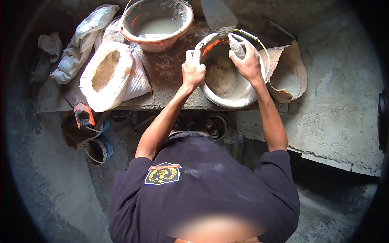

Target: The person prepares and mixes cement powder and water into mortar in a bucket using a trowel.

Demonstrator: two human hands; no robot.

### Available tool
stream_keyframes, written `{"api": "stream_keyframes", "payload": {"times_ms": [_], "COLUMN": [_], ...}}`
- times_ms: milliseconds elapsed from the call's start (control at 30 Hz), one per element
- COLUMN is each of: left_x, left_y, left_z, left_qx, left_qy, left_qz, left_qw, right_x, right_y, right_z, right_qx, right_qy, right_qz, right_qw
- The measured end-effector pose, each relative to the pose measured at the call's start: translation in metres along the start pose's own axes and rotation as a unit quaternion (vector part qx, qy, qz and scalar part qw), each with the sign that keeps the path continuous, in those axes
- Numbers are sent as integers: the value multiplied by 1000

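My left hand (193, 72) is closed on the left rim of a mortar-coated bucket (229, 101). A patch of grey-brown material (221, 77) lies at the bottom of that bucket, and its wall shows some orange. In my right hand (247, 62) is the grey-crusted handle of a trowel (219, 15), held above the bucket's right side. The trowel's blade points away from me, past the far rim, with grey residue near its base. To the left stands a second bucket (156, 42), orange-brown, with greyish liquid inside.
An open white sack (106, 77) of sandy material sits on the left of the ledge, with crumpled sacks (85, 36) behind it. Right of the bucket lies a torn paper bag (287, 73) with grey powder. An orange tool (84, 116) and a small pail (98, 150) are below left.
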State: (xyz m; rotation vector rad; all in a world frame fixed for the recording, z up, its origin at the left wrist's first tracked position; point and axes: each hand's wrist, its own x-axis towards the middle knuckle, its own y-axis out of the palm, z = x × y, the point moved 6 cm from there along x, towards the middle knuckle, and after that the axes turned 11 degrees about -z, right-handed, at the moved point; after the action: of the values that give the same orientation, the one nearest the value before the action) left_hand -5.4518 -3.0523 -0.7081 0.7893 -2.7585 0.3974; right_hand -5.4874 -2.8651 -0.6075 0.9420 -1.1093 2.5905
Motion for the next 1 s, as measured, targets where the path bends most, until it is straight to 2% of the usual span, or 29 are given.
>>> {"api": "stream_keyframes", "payload": {"times_ms": [67, 133, 200, 233, 300, 333, 400, 467, 500, 533, 600, 633, 667, 733, 767, 800, 867, 900, 933, 1000], "left_x": [0, 0, -2, -3, 0, 0, -2, -1, -1, -1, -1, -2, -2, 0, 0, 2, -1, -1, -1, -1], "left_y": [0, -1, 3, 3, 5, 6, 2, 3, 5, 6, 1, 1, 2, 5, 3, 4, 4, 4, 4, 2], "left_z": [-1, -1, -1, 1, 14, 15, -1, 0, 8, 17, -4, -2, -1, 7, 4, 4, 6, 6, 4, 2], "left_qx": [19, 14, 11, 12, -12, -13, 12, 15, 1, -12, 17, 2, 1, 4, 10, 6, 2, -5, -5, -11], "left_qy": [31, 31, -16, -17, -93, -92, 32, 32, -26, -82, 27, 25, 26, -15, -13, -11, -10, -20, -17, -31], "left_qz": [-7, -12, 46, 50, 58, 55, 18, 25, 37, 47, 25, 24, 26, 45, 42, 40, 40, 45, 46, 44], "left_qw": [999, 999, 999, 999, 994, 994, 999, 999, 999, 995, 999, 999, 999, 999, 999, 999, 999, 999, 999, 998], "right_x": [-8, -15, -25, -30, -35, -33, -34, -39, -38, -39, -30, -30, -31, -36, -34, -31, -39, -43, -43, -53], "right_y": [-7, -10, 5, 13, 9, 7, 12, 20, 23, 22, 13, 15, 14, 19, 15, 13, 8, 5, -1, -5], "right_z": [0, 4, -9, -19, -16, -14, -18, -21, -24, -21, -6, -7, -7, -13, -17, -22, -34, -33, -29, -22], "right_qx": [7, -24, -186, -205, -216, -228, -230, -240, -208, -207, -173, -177, -178, -117, -141, -143, -52, 35, 35, 144], "right_qy": [-20, -57, 3, 8, 20, 27, 1, 6, 46, 45, -4, 44, 45, 84, 81, 77, 197, 248, 248, 298], "right_qz": [-68, -71, 73, 166, 149, 133, 103, 140, 176, 176, 82, 101, 100, 173, 130, 127, 147, 167, 164, 189], "right_qw": [997, 996, 980, 965, 965, 964, 968, 961, 961, 961, 982, 978, 978, 974, 978, 978, 968, 954, 954, 925]}}
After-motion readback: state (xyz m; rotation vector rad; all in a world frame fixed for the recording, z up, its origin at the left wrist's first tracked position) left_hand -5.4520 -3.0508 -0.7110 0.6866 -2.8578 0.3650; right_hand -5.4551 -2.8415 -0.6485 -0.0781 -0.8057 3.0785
